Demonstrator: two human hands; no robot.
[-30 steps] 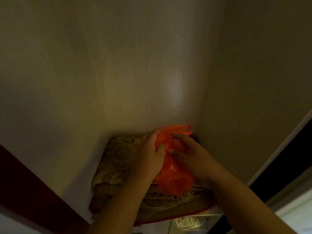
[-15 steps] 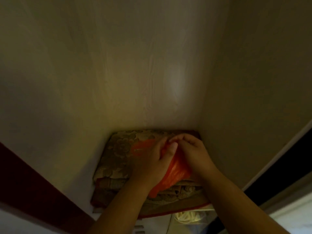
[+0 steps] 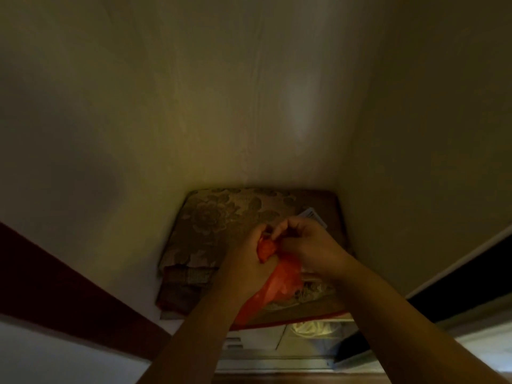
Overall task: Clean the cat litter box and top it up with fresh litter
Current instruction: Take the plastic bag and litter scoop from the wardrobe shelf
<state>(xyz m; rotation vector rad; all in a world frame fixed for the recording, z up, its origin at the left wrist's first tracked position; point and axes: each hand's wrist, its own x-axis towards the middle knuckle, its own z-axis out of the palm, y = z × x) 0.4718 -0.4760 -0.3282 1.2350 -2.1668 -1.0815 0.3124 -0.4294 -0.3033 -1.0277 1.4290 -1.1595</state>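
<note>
Overhead, pale wood-grain closet walls (image 3: 249, 106) fill most of the view, dim and yellowish, with a dark red strip (image 3: 55, 278) crossing the lower left. Against the back corner lies a stack of folded floral brocade fabric (image 3: 221, 214), its top layer brownish-gold, with a small white label (image 3: 313, 214) showing near its far right side.

Compared with a second ago, the orange plastic bag (image 3: 279, 278) is far more gathered: its loop handle stood up open above the hands then, and now the top is bunched into a tight wad between them, with the rest trailing down and toward the camera as a narrow twist over the fabric. I judge the bag is being pulled free and scrunched for carrying, likely to hold scooped waste; the litter box itself is not in view, so the cleaning proper looks not yet begun.

Both arms reach up together. The left hand (image 3: 249, 259) curls its fingers round the wadded top of the bag. The right hand (image 3: 307, 242) pinches the same bunch from the other side, thumb and fingers meeting at the wad.

The bag looks thin, glossy and crinkled.
</note>
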